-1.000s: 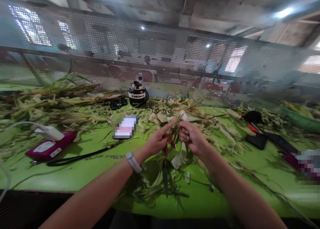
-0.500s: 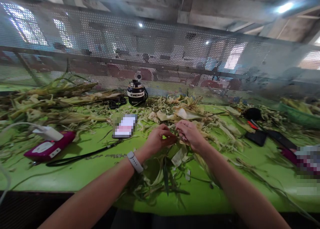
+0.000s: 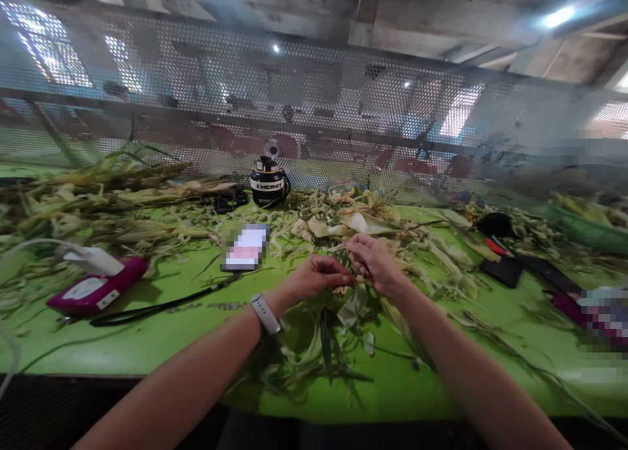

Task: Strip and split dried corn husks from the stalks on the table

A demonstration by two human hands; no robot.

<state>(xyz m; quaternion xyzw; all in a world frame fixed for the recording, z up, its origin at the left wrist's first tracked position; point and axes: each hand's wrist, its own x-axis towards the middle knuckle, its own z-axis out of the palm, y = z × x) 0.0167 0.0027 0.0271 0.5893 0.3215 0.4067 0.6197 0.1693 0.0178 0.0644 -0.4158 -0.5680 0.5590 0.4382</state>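
My left hand (image 3: 316, 278), with a pale watch band (image 3: 265, 314) at the wrist, is closed in a pinch at the middle of the table. Close beside it my right hand (image 3: 375, 263) is closed too, its fingers curled around a small leafy plant piece (image 3: 357, 278). The left fingertips meet this piece, though the hands partly hide it. Yellow-green plant scraps (image 3: 353, 306) lie right under the hands. Just beyond them is a heap of wilted, husk-like leaves (image 3: 366, 222).
A phone (image 3: 245, 247) lies left of my hands, near a magenta power strip (image 3: 103, 286) with a white plug. A black "ENERGY" jug (image 3: 267, 183) stands behind. Long leaves (image 3: 112, 195) are piled left; a green basket (image 3: 589, 227) and dark phone (image 3: 503, 270) are right.
My left hand has shifted slightly down and to the right, its fingers coming lower beside the right hand. The right hand has stayed almost in place.
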